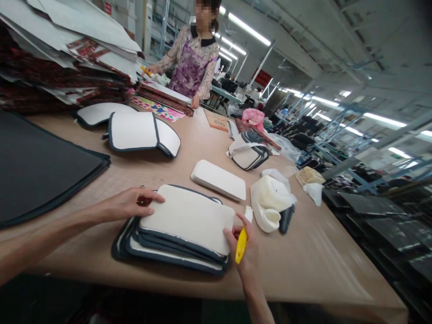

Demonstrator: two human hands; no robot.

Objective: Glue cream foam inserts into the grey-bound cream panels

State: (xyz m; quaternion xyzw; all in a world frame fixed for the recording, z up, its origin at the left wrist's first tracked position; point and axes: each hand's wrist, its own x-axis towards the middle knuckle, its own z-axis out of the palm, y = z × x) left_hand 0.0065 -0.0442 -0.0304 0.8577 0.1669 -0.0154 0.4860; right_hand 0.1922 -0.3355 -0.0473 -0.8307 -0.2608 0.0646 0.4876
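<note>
A stack of white panels with dark blue edging (175, 263) lies in front of me on the table. On top of it is a white panel with rounded corners (189, 220). My left hand (137, 203) pinches this panel at its left edge, thumb and fingers closed on it. At the opposite edge, my right hand (245, 243) touches the panel with its fingertips. The same hand grips a brush with a yellow handle (241, 245), its pale end pointing up and away. Behind the stack sits a small pile of narrow white boards (219, 179).
To the right stands a cut-open white plastic jug (268, 202). Beyond are a strapped bundle of edged panels (248, 150) and curved white panels (135, 130). Black sheets (43, 166) lie left, below a tall paper stack (64, 58). A co-worker (194, 58) stands across the table (303, 256).
</note>
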